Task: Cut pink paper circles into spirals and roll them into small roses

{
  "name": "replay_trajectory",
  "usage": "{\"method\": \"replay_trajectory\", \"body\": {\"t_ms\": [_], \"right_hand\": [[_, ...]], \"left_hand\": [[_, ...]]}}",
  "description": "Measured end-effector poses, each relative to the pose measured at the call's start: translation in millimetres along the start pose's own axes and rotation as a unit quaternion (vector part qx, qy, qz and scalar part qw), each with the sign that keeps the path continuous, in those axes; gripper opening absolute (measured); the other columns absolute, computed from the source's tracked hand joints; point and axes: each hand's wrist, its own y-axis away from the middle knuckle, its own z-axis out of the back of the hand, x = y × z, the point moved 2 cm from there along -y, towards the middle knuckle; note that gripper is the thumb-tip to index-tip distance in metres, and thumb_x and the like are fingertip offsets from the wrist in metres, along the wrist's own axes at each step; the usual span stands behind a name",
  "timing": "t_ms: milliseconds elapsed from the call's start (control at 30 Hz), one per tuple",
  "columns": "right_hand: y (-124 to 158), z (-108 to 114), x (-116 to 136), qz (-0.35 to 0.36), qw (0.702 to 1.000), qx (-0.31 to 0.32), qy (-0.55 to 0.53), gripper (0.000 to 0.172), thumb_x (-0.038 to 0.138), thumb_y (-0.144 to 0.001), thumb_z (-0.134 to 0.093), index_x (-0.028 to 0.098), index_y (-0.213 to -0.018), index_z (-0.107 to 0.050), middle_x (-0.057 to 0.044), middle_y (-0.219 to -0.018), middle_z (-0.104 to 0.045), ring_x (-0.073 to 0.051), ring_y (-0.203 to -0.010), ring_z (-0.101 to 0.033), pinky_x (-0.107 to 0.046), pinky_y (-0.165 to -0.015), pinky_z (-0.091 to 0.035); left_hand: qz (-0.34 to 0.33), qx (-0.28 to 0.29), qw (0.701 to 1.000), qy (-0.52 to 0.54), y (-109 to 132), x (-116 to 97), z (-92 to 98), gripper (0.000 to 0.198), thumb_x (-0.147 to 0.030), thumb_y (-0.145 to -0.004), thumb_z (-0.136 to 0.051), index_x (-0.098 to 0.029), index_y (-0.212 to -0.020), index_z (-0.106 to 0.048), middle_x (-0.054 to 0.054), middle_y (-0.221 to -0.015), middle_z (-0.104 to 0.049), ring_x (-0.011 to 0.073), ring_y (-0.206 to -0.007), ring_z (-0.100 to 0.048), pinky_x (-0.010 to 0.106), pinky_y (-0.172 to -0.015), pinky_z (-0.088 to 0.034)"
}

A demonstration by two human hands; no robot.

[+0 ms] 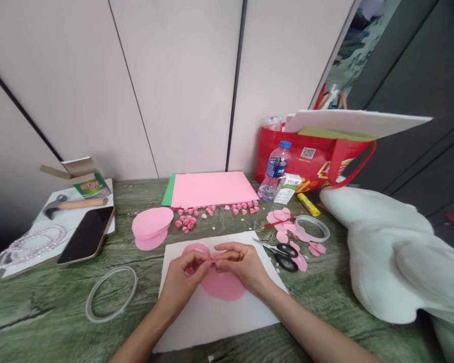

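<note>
My left hand (pixel 187 275) and my right hand (pixel 242 264) meet over a white board (pixel 208 327), fingertips pinched together. Between them is the end of a pink paper strip (pixel 196 247), which curves behind my left fingers. A broad round piece of pink paper (pixel 223 286) lies beneath my hands on the board; whether the strip joins it is hidden by my fingers. Black-handled scissors (pixel 286 256) rest at the board's right edge. To the upper left sits a stack of pink paper circles (pixel 152 224).
Pink paper sheets (pixel 215 187) and several small rolled pink pieces (pixel 187 222) lie behind. At right are tape (pixel 312 228), a glue stick (pixel 308 204), a water bottle (pixel 275 171), a red bag (pixel 310 156) and a white plush (pixel 393 252). Left: tape (pixel 91 302), phone (pixel 87 234), hammer (pixel 81 203).
</note>
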Motion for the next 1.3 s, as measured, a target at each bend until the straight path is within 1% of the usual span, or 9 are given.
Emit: {"method": "replay_trajectory", "body": {"t_ms": [200, 333, 467, 667, 900, 1000, 1133, 1300], "right_hand": [[3, 1, -1, 0.016, 0.999, -0.026, 0.012, 0.04, 0.02, -0.048, -0.079, 0.015, -0.085, -0.064, -0.002, -0.063, -0.071, -0.014, -0.052, -0.064, -0.025, -0.055, -0.051], [5, -1, 1, 0.03, 0.998, -0.043, 0.031, 0.042, 0.021, -0.048, -0.079, 0.016, -0.085, -0.063, -0.001, -0.061, -0.07, -0.015, -0.05, -0.062, -0.026, -0.054, -0.051], [5, -4, 2, 0.048, 0.996, -0.048, 0.054, 0.041, 0.022, -0.047, -0.08, 0.016, -0.084, -0.063, 0.001, -0.057, -0.068, -0.014, -0.049, -0.062, -0.025, -0.052, -0.05], [7, -4, 2, 0.056, 0.996, -0.038, 0.064, 0.041, 0.021, -0.048, -0.079, 0.016, -0.085, -0.062, 0.001, -0.057, -0.068, -0.014, -0.052, -0.062, -0.026, -0.057, -0.05], [10, -5, 5, 0.068, 0.993, -0.022, 0.09, 0.04, 0.022, -0.047, -0.08, 0.017, -0.082, -0.062, 0.003, -0.054, -0.066, -0.013, -0.052, -0.061, -0.025, -0.055, -0.049], [11, -5, 7, 0.072, 0.991, -0.021, 0.115, 0.04, 0.025, -0.048, -0.079, 0.017, -0.083, -0.061, 0.003, -0.053, -0.064, -0.013, -0.052, -0.059, -0.025, -0.054, -0.049], [13, -7, 10, 0.082, 0.984, -0.018, 0.155, 0.04, 0.027, -0.048, -0.08, 0.018, -0.082, -0.061, 0.006, -0.05, -0.059, -0.012, -0.05, -0.057, -0.024, -0.054, -0.047], [16, -9, 10, 0.09, 0.983, 0.01, 0.162, 0.041, 0.022, -0.048, -0.08, 0.019, -0.085, -0.06, 0.008, -0.047, -0.051, -0.012, -0.057, -0.056, -0.024, -0.059, -0.046]], "left_hand": [[-0.009, 0.026, 1.0, -0.005, 4, -6, -2.6, 0.016, -0.026, -0.072, -0.055, -0.016, -0.063, -0.062, -0.003, -0.052, -0.054, 0.0096, -0.05, -0.047, 0.02, -0.053, -0.038], [0.0, 0.038, 0.999, 0.013, 5, -6, -3.7, 0.019, -0.028, -0.076, -0.052, -0.015, -0.068, -0.062, -0.003, -0.051, -0.051, 0.0094, -0.049, -0.046, 0.02, -0.051, -0.038], [0.014, 0.045, 0.998, 0.038, 5, -4, -4.2, 0.02, -0.029, -0.075, -0.052, -0.014, -0.065, -0.061, -0.003, -0.051, -0.05, 0.009, -0.048, -0.046, 0.02, -0.05, -0.038], [0.017, 0.067, 0.996, 0.057, 4, -5, -4.8, 0.018, -0.029, -0.073, -0.055, -0.014, -0.065, -0.061, -0.004, -0.05, -0.049, 0.0088, -0.048, -0.045, 0.019, -0.049, -0.036], [0.019, 0.092, 0.993, 0.065, 5, -6, -4.2, 0.02, -0.029, -0.074, -0.055, -0.014, -0.062, -0.061, -0.004, -0.05, -0.05, 0.0084, -0.049, -0.044, 0.018, -0.05, -0.037], [0.017, 0.106, 0.992, 0.065, 5, -6, -4.2, 0.02, -0.028, -0.075, -0.054, -0.014, -0.063, -0.061, -0.003, -0.053, -0.052, 0.0088, -0.051, -0.045, 0.019, -0.051, -0.036], [0.015, 0.132, 0.989, 0.068, 6, -6, -4.9, 0.02, -0.028, -0.076, -0.052, -0.013, -0.066, -0.062, -0.001, -0.056, -0.053, 0.0095, -0.051, -0.046, 0.02, -0.051, -0.037], [-0.007, 0.148, 0.988, 0.041, 8, -9, -2.9, 0.025, -0.025, -0.078, -0.05, -0.014, -0.057, -0.057, -0.003, -0.052, -0.05, 0.009, -0.052, -0.043, 0.019, -0.052, -0.035]]}}
